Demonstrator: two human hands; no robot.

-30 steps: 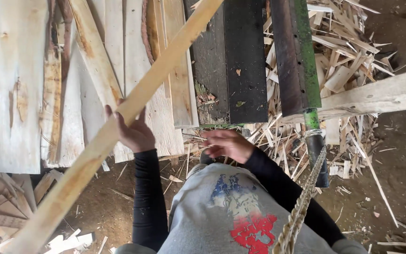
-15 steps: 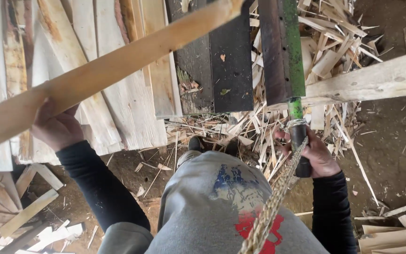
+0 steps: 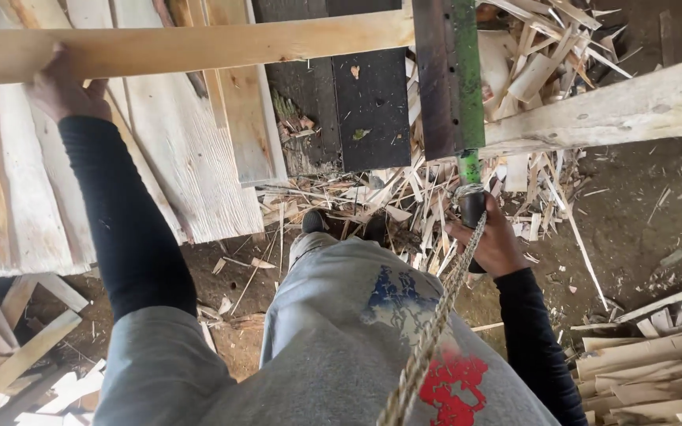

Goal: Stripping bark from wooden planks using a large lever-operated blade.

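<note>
The right hand [image 3: 497, 241] clenches a dark round lever handle [image 3: 472, 207], frayed braided rope [image 3: 436, 323] trailing beside it; the left hand [image 3: 61, 88] grips a long pale rough-sawn plank [image 3: 199, 46], splintery offcuts [image 3: 404, 201] scattered beyond

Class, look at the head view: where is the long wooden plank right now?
The long wooden plank runs across the top of the head view, held at its left part by the left hand, its right end meeting the dark blade.

Soft, even daylight fills the scene, with only faint shadows. There is no glare. The picture is mostly sharp, though straight edges bend slightly near the frame's borders.
</note>
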